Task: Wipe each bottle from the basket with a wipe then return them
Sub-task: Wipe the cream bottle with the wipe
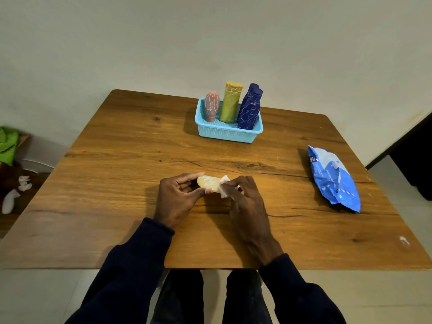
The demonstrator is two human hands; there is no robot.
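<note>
Here, pale yellow bottle (pixel 208 182): lying roughly level between both hands, just above the near middle of the wooden table (pixel 117 171); white scribbled lines show on its upper face, but no readable word.
Left hand (pixel 177 197): curled around the bottle's left end, thumb beneath and fingers over the top, gripping it.
Right hand (pixel 245 202): fingers bent, pinching a white wipe (pixel 225 188) and pressing it against the bottle's right end.
Wipe: crumpled and wrapped partly round the bottle, so that end is hidden.
Sleeves: dark navy, reaching to both wrists.
Basket (pixel 224 133): light blue plastic with perforated walls, at the far middle of the table, well apart from the hands.
Pink bottle (pixel 211 106): upright at the basket's left side, covered in white squiggles.
Yellow-green bottle (pixel 231 104): upright in the middle, flat cap on top, faint white marks.
Dark blue bottle (pixel 249 108): at the basket's right, leaning slightly right, with white scrawl; its top shows two lobes, and whether it is one bottle or two cannot be told.
Wipes pack (pixel 334 178): blue and white soft pack lying flat near the table's right edge; small white print on its far end is too small to read.
Floor at left: a green cloth (pixel 8 143) and some white crumpled pieces (pixel 14 195).
</note>
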